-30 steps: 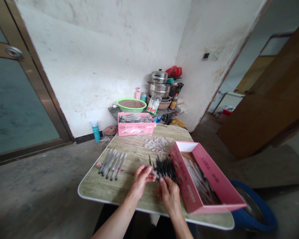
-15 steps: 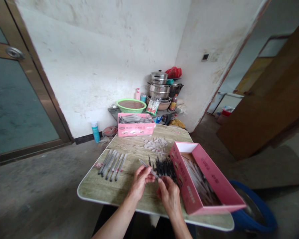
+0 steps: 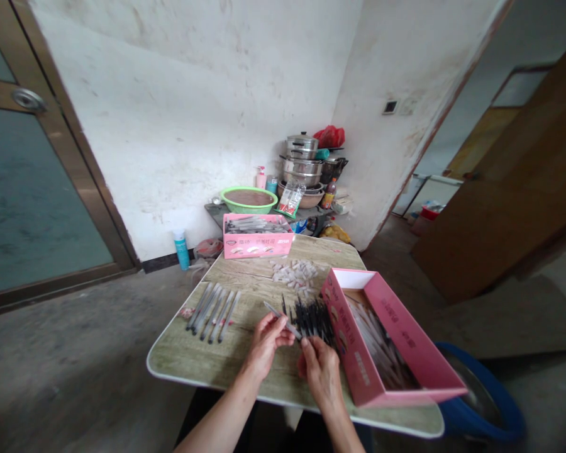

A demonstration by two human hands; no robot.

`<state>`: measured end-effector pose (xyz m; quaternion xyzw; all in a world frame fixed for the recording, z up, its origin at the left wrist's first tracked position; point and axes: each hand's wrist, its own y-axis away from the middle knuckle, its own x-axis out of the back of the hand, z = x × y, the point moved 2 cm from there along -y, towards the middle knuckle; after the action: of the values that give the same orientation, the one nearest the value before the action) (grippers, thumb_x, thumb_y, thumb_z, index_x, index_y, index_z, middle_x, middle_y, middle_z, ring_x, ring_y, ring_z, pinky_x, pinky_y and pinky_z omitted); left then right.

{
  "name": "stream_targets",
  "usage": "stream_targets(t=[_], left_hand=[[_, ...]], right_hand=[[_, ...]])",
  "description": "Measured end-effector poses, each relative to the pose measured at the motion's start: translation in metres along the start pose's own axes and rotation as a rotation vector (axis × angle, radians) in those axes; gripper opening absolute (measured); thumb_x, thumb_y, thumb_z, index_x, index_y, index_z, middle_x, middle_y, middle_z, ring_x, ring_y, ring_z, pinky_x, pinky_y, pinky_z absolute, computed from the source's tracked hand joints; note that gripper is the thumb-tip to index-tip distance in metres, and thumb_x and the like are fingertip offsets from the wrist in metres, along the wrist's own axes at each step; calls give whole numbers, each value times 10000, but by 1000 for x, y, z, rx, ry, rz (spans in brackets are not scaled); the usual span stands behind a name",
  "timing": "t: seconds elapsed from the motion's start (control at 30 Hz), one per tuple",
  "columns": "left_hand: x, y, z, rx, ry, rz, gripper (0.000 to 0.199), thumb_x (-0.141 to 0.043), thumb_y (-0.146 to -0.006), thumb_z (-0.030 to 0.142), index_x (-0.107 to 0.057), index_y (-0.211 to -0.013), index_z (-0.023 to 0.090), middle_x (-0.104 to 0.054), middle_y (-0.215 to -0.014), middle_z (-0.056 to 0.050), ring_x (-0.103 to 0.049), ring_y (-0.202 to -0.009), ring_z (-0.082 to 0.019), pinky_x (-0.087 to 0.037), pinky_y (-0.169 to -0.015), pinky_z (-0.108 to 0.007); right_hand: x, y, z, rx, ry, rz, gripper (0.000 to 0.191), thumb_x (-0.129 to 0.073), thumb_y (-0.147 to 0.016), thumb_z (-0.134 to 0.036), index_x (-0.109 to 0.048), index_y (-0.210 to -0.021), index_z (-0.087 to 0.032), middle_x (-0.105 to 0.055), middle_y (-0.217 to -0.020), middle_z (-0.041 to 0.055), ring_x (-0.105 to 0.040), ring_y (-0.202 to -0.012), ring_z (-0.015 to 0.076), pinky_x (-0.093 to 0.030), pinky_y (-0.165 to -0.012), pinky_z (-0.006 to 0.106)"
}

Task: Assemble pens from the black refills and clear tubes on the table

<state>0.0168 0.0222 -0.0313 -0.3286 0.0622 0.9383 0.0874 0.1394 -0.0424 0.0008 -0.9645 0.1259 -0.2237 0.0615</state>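
Note:
Between my two hands is a slim translucent pen (image 3: 290,328), slanting down to the right over the table (image 3: 183,362). My left hand (image 3: 265,343) pinches its barrel. The fingertips of my right hand (image 3: 319,363) are closed at its lower end; whether they grip the pen or a small part there is hidden. Just beyond my right hand lies a heap of black pen parts (image 3: 314,318). To the left, several finished-looking pens (image 3: 214,313) lie side by side. Small pale translucent pieces (image 3: 295,274) are piled farther back.
A pink open box (image 3: 377,377) with clear tubes stands at the right edge. Another pink box (image 3: 257,246), full of pens, sits at the back. Behind are a green basin (image 3: 248,200) and stacked pots (image 3: 302,168). A blue tub (image 3: 504,415) is on the floor at right.
Hardly anything differs. My right hand has shifted very slightly at the pen's lower end; my left hand keeps its pinch.

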Motion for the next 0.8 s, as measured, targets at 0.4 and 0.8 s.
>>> stream_targets(t=[0.4, 0.8], left_hand=[[-1, 2, -2, -4, -66, -18, 314, -697, -748, 392, -584, -901, 142, -657, -699, -28, -625, -571, -125, -503, -541, -230], [21, -62, 27, -260, -715, 175, 289, -696, -695, 345, -686, -915, 158, -696, -780, -73, -646, -704, -213, -512, -685, -329]], right_hand=[[-4, 2, 3, -33, -123, -107, 398, -427, -902, -503, -533, -678, -192, -578, -465, -4, -512, -359, 126, -329, -374, 198], [-9, 9, 35, -8, -87, 113, 450, -453, -891, -497, -448, -544, -210, -430, -425, -47, -433, -399, 114, -324, -431, 211]])
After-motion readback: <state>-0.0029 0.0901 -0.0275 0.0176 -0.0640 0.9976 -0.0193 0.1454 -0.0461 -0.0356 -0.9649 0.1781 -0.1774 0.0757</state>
